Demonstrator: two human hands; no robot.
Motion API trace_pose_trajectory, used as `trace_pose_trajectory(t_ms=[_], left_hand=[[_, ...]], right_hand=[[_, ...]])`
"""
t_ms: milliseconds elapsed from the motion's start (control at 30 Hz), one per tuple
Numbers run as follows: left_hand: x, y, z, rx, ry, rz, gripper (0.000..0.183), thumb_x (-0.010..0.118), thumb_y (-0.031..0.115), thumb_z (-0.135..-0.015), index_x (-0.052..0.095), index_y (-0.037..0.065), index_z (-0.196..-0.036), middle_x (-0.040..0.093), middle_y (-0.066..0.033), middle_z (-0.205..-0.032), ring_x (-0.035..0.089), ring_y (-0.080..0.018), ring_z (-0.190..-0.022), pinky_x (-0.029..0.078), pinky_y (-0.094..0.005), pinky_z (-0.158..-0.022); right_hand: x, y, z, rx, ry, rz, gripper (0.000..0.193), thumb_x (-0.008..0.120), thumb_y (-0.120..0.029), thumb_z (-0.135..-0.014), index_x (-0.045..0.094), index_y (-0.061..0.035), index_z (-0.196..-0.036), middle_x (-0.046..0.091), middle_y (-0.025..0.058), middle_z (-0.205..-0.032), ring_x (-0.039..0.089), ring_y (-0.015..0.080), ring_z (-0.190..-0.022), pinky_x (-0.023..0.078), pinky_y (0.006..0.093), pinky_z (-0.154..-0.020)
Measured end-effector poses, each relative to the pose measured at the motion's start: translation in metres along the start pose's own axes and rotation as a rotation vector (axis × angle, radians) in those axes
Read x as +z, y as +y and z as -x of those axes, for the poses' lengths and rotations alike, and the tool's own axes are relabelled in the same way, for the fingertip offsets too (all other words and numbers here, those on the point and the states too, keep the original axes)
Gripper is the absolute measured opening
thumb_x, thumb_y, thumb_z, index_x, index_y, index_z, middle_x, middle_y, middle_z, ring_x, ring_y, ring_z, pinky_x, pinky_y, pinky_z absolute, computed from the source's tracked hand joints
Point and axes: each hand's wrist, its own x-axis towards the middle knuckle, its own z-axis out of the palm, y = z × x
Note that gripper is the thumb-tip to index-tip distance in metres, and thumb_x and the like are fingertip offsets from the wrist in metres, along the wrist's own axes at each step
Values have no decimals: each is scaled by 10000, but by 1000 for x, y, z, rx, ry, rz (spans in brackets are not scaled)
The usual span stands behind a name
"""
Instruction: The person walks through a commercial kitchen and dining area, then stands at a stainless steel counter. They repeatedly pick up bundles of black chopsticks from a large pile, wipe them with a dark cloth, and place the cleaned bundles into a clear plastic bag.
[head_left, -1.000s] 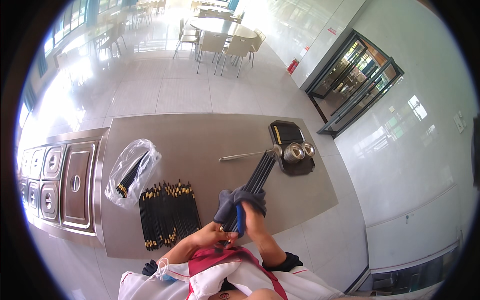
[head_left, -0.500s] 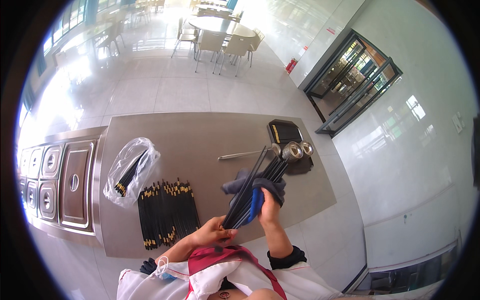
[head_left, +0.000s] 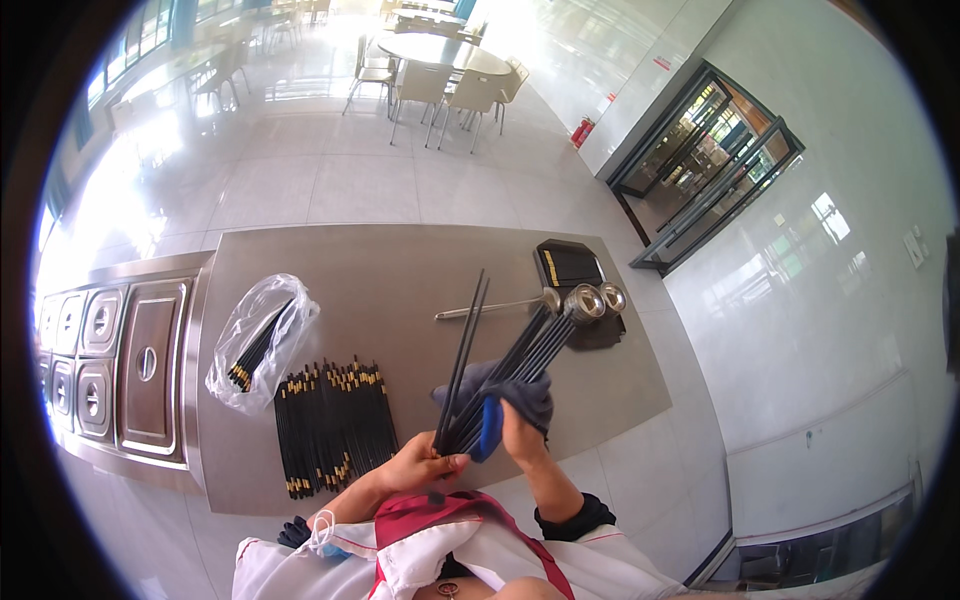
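Observation:
Gripped at its lower end by my closed left hand (head_left: 428, 462) is a bundle of black chopsticks (head_left: 522, 352), slanting up to the right. Two of the sticks stand apart from the rest, more upright. My right hand (head_left: 520, 436) is closed around a grey cloth (head_left: 537, 400) with a blue part (head_left: 488, 430), wrapped about the middle of the bundle. Left of my hands, a wide row of black chopsticks with gold bands (head_left: 335, 425) lies on the steel table (head_left: 380, 265). More chopsticks (head_left: 262, 350) lie in a clear plastic bag (head_left: 290, 290).
Metal ladles (head_left: 584, 302) lie beyond the bundle's tips, beside a black tray (head_left: 556, 246) with gold-banded items. Lidded steel food pans (head_left: 152, 350) adjoin the table's left side. Farther off stand a round table (head_left: 440, 50) with chairs, a fire extinguisher (head_left: 582, 131) and a glass door (head_left: 715, 185).
Two chopsticks have swung left and more upright, away from the bundle. My right hand and the cloth have shifted slightly left and down the sticks.

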Motion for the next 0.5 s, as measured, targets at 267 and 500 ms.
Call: trace_pose_trajectory(t_ms=[267,500], left_hand=[[1,2,10,-95,-75,119,210,587,193,-977,518,53,-837,523,15,-652,474,-61,-610,374,-230,-547],[-8,9,7,-62,-89,267,315,609,247,-961,546,55,-720,541,-8,-633,460,-74,-533,340,-227,-471]], right_hand=[[-70,23,-74,277,770,-665,347,477,-279,-968,600,-28,-1175,622,74,-1192,585,198,-1121,457,352,-989],[-59,59,-14,383,295,-898,507,387,-427,-996,505,-58,-1324,565,90,-1321,538,229,-1219,410,412,-1063]])
